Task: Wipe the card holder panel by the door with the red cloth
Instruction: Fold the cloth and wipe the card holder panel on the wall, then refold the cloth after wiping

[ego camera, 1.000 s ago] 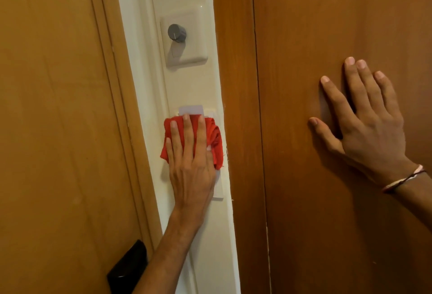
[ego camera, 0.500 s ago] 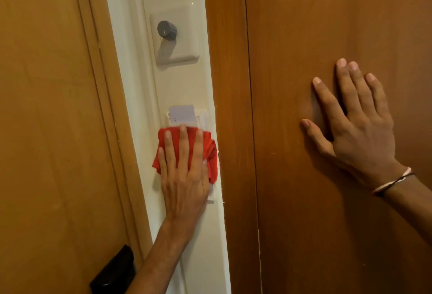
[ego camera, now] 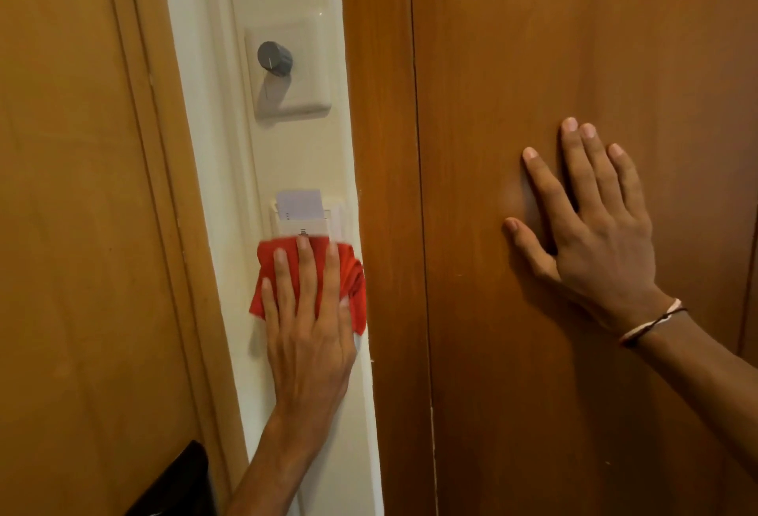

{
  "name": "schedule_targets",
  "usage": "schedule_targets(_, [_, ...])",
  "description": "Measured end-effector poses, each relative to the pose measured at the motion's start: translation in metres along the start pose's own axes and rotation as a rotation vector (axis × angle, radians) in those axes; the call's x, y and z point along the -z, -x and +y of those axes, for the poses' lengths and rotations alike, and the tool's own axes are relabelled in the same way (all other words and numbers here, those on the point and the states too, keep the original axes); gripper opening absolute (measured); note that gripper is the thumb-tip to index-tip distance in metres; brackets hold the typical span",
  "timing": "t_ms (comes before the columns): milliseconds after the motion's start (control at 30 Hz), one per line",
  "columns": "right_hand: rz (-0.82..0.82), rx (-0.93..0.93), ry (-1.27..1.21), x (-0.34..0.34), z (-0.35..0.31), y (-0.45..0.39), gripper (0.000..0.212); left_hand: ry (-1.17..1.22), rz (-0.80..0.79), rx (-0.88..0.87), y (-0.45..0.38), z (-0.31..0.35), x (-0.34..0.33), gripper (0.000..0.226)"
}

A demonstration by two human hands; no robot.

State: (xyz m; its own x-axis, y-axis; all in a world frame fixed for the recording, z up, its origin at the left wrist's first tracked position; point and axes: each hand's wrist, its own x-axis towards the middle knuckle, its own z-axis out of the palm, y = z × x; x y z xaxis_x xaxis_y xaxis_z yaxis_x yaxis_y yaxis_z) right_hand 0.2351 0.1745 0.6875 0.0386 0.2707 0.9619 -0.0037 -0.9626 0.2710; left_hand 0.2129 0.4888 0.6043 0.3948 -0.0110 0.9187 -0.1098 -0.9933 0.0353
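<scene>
Head view only. Left hand [ego camera: 305, 335] flat, fingers straight and together, palm pressing a crumpled red cloth [ego camera: 352, 286] against the cream wall strip [ego camera: 295, 154]; grip not curled round the cloth, just pinning it flat. Cloth over the lower part of the white rectangular card holder panel [ego camera: 334, 214], upper edge of panel showing above the fingertips. Pale lilac-white card [ego camera: 298, 202] standing upright in the panel's slot, top half sticking out. Cloth's right edge touching the brown wooden door frame [ego camera: 381, 187].

Above the panel, well apart from it: white square switch plate [ego camera: 305, 64] with a round dark grey knob [ego camera: 274, 58], shadow falling below the knob.

Right hand [ego camera: 590, 224] open, fingers spread, palm flat on the reddish-brown wooden door [ego camera: 574, 43], holding nothing. Thin white and dark thread bracelet [ego camera: 652, 320] on the right wrist.

Left of the wall strip: lighter tan wooden panel [ego camera: 74, 208] with raised trim. Black glossy object [ego camera: 180, 482] at bottom left on that panel, cut off by the frame edge, kind unclear.
</scene>
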Motion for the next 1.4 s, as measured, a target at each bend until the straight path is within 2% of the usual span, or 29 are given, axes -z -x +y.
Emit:
schedule_targets(100, [0.004,0.002,0.005,0.001,-0.001,-0.002,0.077,-0.005,-0.021,0.003,0.012,-0.002,0.0,0.064])
schedule_targets(300, [-0.097,-0.049,-0.072,0.017,-0.011,-0.006,0.074,0.4,-0.036,0.091,0.006,-0.005,0.031,0.06])
schedule_targets(367, [-0.153,-0.106,-0.142,0.027,-0.025,-0.01,0.072,0.478,-0.057,0.129,0.002,-0.011,0.04,0.066])
schedule_targets(467, [-0.233,-0.056,-0.331,0.044,-0.061,-0.014,0.059,0.55,-0.013,0.124,-0.002,-0.021,0.051,0.069])
schedule_targets(567, [-0.462,-0.042,-0.6,0.06,-0.114,-0.017,0.051,0.59,0.088,0.19,-0.01,-0.029,0.05,0.062])
schedule_targets(667, [-0.693,-0.216,-0.849,0.059,-0.162,-0.025,0.062,0.634,0.162,0.345,-0.019,-0.038,0.049,0.069])
schedule_targets(733, [-0.748,-0.346,-0.96,0.053,-0.184,-0.027,0.069,0.641,0.135,0.43,-0.022,-0.045,0.048,0.075])
schedule_targets(800, [-0.749,-0.417,-0.981,0.047,-0.196,-0.027,0.068,0.669,0.09,0.454,-0.023,-0.051,0.047,0.069])
schedule_targets(900, [-0.7,-0.534,-1.018,0.041,-0.203,-0.025,0.051,0.707,0.046,0.435,-0.023,-0.059,0.046,0.053])
schedule_targets(1067, [-0.582,-0.668,-1.053,0.05,-0.193,-0.019,0.025,0.685,0.0,0.415,-0.016,-0.046,0.046,0.051])
schedule_targets(1167, [-0.56,-0.746,-1.106,0.062,-0.166,-0.006,0.017,0.74,-0.002,0.368,-0.006,-0.023,0.047,0.05])
schedule_targets(1333, [-0.479,-0.903,-1.267,0.092,-0.097,0.023,0.015,0.972,-0.012,0.231,0.009,0.039,0.048,0.038])
schedule_targets(1400, [-0.476,-0.929,-1.295,0.108,-0.065,0.04,0.014,1.088,-0.077,0.204,0.014,0.072,0.047,0.037])
